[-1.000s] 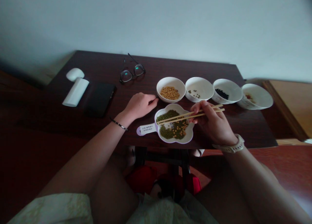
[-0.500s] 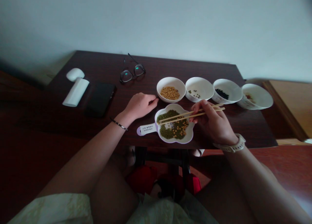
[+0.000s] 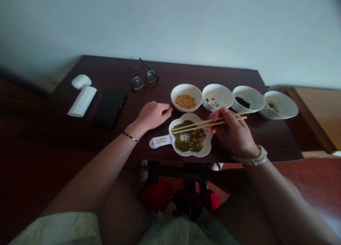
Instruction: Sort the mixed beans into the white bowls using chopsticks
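My right hand (image 3: pixel 234 134) is closed around a pair of wooden chopsticks (image 3: pixel 197 126). Their tips point left, among the beans at the left side of a white, flower-shaped dish (image 3: pixel 208 150) with a purple edge and a labelled handle. Green mung beans (image 3: pixel 182 145) and yellow soybeans (image 3: pixel 198 138) lie mixed in that dish. Whether the tips pinch a bean is too small to tell. On the table beside a white bowl (image 3: pixel 174 106) of soybeans rests my left hand (image 3: pixel 153 115), its fingers curled in and seemingly holding nothing; its fingertips are close to the bowl.
Right of the soybean bowl stand a bowl with a few small beans (image 3: pixel 225 95), one with black beans (image 3: pixel 257 99) and one with reddish bits (image 3: pixel 287 108). Glasses (image 3: pixel 145 82), a dark flat object (image 3: pixel 110 108) and a white device (image 3: pixel 82 101) lie left on the dark table (image 3: pixel 106 69).
The chopstick tips have shifted slightly up and left within the dish. My left hand stays in place beside the soybean bowl.
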### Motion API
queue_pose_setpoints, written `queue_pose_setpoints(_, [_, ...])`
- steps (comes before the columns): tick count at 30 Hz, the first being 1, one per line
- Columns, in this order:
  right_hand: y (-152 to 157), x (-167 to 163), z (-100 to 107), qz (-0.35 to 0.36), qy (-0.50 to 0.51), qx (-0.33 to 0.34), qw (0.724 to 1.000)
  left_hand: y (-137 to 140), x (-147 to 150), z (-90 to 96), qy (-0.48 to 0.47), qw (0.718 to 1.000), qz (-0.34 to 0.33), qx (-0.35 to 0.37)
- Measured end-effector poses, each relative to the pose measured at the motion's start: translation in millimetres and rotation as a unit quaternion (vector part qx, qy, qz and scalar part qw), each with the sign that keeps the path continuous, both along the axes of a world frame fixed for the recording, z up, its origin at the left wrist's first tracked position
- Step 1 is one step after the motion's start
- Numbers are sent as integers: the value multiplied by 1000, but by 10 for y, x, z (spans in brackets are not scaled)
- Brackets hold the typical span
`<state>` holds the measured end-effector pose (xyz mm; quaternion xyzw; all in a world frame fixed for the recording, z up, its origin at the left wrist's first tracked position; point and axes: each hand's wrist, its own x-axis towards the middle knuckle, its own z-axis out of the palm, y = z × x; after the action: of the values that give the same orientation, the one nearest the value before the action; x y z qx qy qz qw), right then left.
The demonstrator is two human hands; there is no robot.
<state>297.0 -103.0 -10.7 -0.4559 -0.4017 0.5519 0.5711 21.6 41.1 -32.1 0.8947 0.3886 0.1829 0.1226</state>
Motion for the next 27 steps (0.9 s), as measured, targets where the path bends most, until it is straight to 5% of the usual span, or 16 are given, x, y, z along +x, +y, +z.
queue_pose_setpoints(27, [20, -35, 13, 7, -17, 0, 1000, 0, 0, -5, -6, 1000, -3, 4])
